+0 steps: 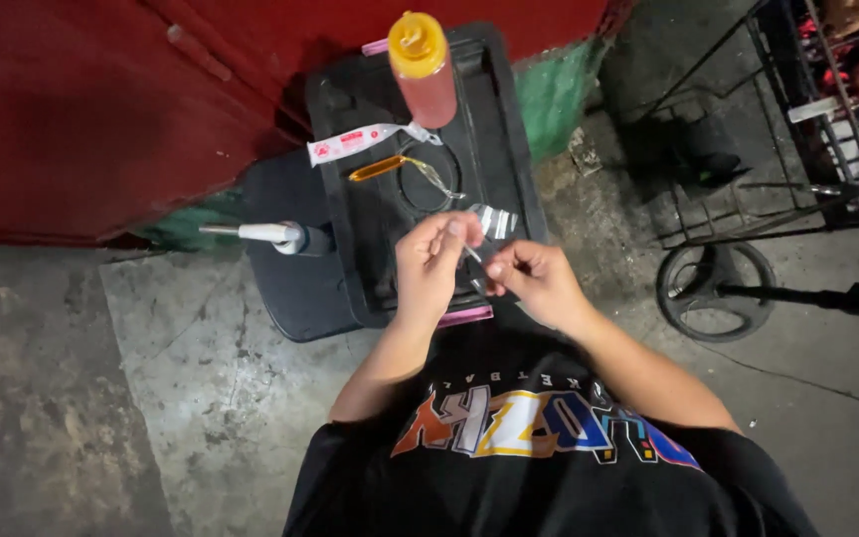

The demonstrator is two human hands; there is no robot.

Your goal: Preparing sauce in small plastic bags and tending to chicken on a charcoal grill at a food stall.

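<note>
Here, a white-and-red sachet point(362, 141) lies at eleven o'clock of both hands, left grip point(432, 261) and right grip point(532, 278) pinching one thin silvery piece point(473, 256).

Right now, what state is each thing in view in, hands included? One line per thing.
Left hand: raised over the tray, fingers pinched on a small clear plastic piece.
Right hand: fingertips pinched on a thin metal tool.
Squeeze bottle: capped yellow, holding reddish liquid, on the tray's far end.
Black tray: lying flat on a dark stool.
Small sachet: lying flat, looks sealed.
Amber-handled tool: lying loose on the tray.
</note>
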